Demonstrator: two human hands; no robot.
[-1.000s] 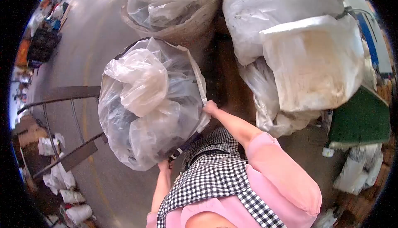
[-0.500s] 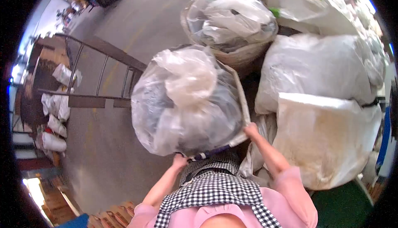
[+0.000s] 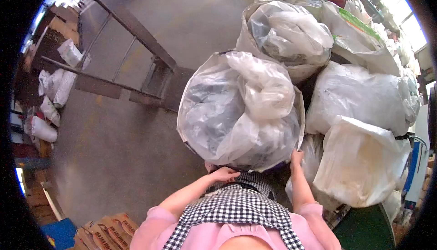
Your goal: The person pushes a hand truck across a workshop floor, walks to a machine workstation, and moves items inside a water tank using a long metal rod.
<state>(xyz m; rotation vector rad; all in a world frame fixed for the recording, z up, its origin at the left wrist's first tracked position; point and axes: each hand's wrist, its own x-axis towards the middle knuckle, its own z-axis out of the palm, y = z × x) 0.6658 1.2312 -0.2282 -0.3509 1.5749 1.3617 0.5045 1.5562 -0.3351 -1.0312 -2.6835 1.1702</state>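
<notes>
A large white woven sack point(image 3: 182, 129) stands upright right in front of me, stuffed with crumpled clear plastic film point(image 3: 214, 109) that bulges above its rim. My right hand point(image 3: 296, 156) is closed around the rim on the near right side. At the near edge, by my checked apron, my left hand point(image 3: 224, 174) is closed at the sack's rim; its fingertips are partly hidden. Behind it, nearly touching, is another film-filled sack point(image 3: 309, 70).
A metal hand truck point(image 3: 120, 63) lies on the concrete floor point(image 3: 123, 159) left of the sack. On the right are a full white bag point(image 3: 359, 100) and a stained white sack point(image 3: 359, 163). Printed paper bags point(image 3: 107, 232) lie at lower left, white bundles point(image 3: 54, 86) at far left.
The view has shifted, and the sack now appears further right, with a gap to the hand truck. My left hand has moved rightward along the near rim. My right hand still grips the rim.
</notes>
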